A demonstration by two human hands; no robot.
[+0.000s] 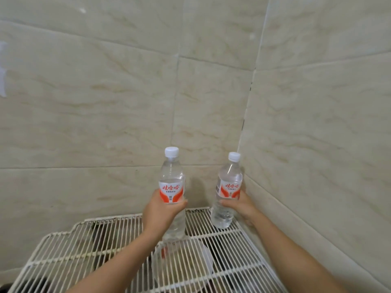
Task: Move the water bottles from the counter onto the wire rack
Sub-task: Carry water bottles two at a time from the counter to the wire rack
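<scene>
Each hand is clenched round a capped water bottle over the far right of the wire rack [118, 246]: left hand [161, 212] on the left bottle [172, 187], right hand [241, 205] on the right bottle [227, 197]. Narrow bases on spaced wires could tip when let go, especially the tilted right one.

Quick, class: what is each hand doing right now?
Left hand: closed around the left water bottle.
Right hand: closed around the right water bottle, over the wire rack.

Left hand [161, 210], right hand [243, 205] — bare; forearms unsleeved — no jewellery.
</scene>
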